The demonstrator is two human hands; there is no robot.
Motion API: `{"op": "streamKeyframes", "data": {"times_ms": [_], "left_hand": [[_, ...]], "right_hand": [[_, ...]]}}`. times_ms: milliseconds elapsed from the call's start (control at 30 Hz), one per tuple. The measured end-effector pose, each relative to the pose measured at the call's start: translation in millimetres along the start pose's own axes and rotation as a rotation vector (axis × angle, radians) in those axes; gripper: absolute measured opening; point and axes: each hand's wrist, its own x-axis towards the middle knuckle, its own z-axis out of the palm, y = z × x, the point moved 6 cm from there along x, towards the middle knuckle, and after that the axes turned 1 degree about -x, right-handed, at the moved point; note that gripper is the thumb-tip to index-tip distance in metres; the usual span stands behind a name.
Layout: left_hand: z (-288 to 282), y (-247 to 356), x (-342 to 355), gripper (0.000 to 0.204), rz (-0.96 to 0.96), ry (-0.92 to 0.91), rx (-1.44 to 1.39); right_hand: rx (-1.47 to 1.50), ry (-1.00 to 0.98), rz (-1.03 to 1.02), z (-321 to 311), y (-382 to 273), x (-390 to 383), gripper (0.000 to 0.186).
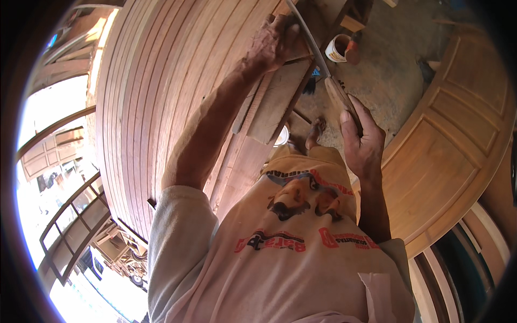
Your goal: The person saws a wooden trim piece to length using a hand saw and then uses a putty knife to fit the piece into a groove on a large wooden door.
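Note:
My right hand (364, 134) is closed round the wooden handle (337, 96) of a tool with a long, thin metal blade (312, 43). That blade points away from me and runs past my left hand; whether it is a saw or a knife I cannot tell. Stretched forward over the stacked boards, my left hand (273, 44) has its fingers curled at the edge of a piece of wood, and what they grip is partly hidden. Below it lies a short, thick wooden board (283, 97) with a narrow strip (246, 110) along its left side.
Long reddish planks (145, 102) fill the left side. A carved panel door (447, 145) leans or lies at the right. On the dusty floor (390, 81) stands a white bucket (336, 48), with a second white container (282, 136) nearer my feet. Window-like wooden frames (75, 220) are at far left.

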Motion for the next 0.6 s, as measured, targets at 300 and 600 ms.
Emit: {"op": "streamKeyframes", "data": {"times_ms": [300, 600], "left_hand": [[-9.0, 0.8, -0.3, 0.027, 0.019, 0.038, -0.089], [-5.2, -3.3, -2.1, 0.029, -0.078, 0.055, -0.115]], "right_hand": [[0.041, 0.013, 0.007, 1.1, 0.7, -3.4, 0.038], [-0.006, 0.010, -0.024, 5.8, 2.0, 1.4, 0.039]]}}
